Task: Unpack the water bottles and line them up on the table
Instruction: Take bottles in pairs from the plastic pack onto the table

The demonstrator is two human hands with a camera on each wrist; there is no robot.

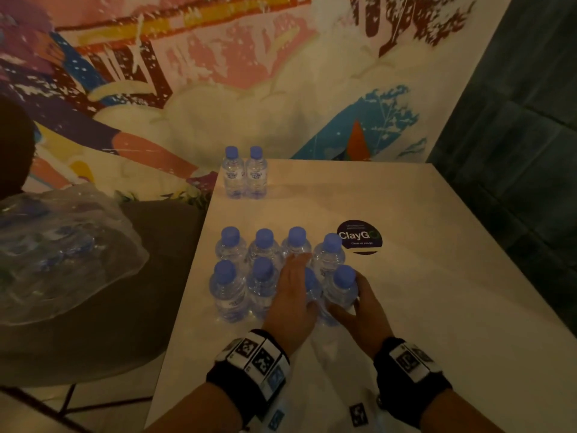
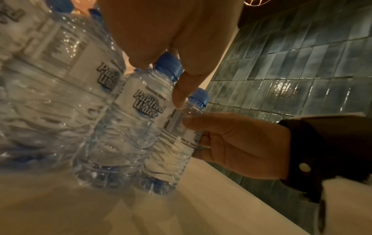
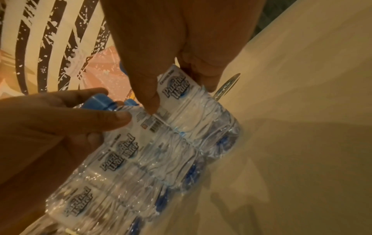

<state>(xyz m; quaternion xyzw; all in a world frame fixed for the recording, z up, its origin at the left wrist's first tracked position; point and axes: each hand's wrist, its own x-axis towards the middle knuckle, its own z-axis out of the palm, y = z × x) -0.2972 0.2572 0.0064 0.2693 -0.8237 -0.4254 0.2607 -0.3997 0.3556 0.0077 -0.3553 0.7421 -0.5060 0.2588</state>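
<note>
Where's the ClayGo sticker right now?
Head view: the ClayGo sticker lies flat on the table, right of the near bottle cluster, just beyond the right hand.

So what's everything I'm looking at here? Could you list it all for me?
near water bottles: eight, clear with blue caps, two rows of four standing on the table
far water bottles: two, clear with blue caps, side by side at the table's far left corner
table: one, white
round sticker: one, dark with white lettering, on the table right of the near bottles
plastic wrap: one crumpled clear heap, left of the table on a dark seat
mural wall: multicoloured, behind the table
tiled wall: dark blue-green, at right
left hand: reaching among the near bottles
right hand: gripping the front right bottle
</note>
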